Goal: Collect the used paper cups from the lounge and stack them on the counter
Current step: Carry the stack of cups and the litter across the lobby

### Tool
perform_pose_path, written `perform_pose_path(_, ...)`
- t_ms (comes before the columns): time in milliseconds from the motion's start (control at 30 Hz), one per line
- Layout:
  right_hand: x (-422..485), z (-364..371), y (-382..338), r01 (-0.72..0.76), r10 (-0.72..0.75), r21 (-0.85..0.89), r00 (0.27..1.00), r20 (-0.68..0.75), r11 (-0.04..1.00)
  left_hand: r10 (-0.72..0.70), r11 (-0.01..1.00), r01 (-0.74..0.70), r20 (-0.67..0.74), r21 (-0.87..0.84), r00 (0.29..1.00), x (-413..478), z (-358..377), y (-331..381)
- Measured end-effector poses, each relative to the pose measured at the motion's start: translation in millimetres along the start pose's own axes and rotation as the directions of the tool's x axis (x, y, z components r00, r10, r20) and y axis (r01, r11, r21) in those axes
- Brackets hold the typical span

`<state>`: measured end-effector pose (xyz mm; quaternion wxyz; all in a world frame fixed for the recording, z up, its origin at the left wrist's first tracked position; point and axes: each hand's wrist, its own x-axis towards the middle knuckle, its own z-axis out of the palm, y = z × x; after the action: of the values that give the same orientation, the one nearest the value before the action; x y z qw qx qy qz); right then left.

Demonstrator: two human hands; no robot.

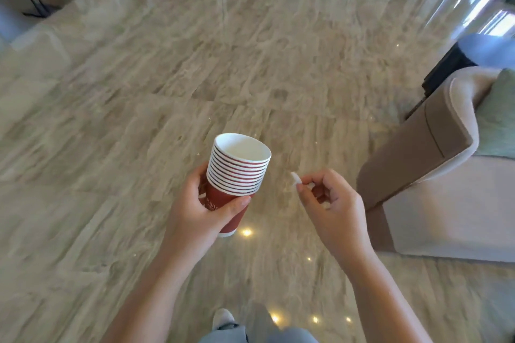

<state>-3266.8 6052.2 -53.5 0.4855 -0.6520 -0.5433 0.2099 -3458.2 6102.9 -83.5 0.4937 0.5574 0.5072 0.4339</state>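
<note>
**Status of collection.** A nested stack of red paper cups (237,175), roughly ten rims being countable, is held at lower centre of the frame, mouth upward and tilted slightly to the right. The stack is gripped by the left hand (195,211): the fingers are curled round the far side of the lowest cup and the thumb is laid across its near wall. Collection is therefore judged to be well advanced.

**Right hand.** A small white scrap (296,179) is pinched between thumb and forefinger of the right hand (333,203), just right of the stack and apart from it. What the scrap is cannot be determined.

**Remaining work.** No counter and no loose cups are shown. Only the marble floor (133,97) is seen, with an upholstered armchair (434,175) at the right edge. Transport to the counter and set-down of the stack are judged outstanding.
</note>
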Motion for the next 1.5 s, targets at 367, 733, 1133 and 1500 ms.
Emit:
perform_pose_path(367,189,4,96,-0.172,0.175,0.036,0.978,-0.114,0.984,-0.051,0.998,0.048,0.102,0.027,0.994,203,82,-11)
perform_pose_path(733,429,-58,159,-0.149,0.178,0.139,0.957,-0.228,0.979,0.066,0.997,-0.071,0.192,0.02,0.979,433,234,50)
perform_pose_path(1133,628,-62,258,-0.281,0.289,0.068,0.913,-0.288,0.957,-0.04,0.999,0.032,0.256,0.035,0.966,659,326,21)
perform_pose_path(1500,906,-36,277,-0.158,0.16,0.025,0.956,-0.246,0.987,0.0,1.0,-0.002,0.213,0.006,0.977,938,386,65)
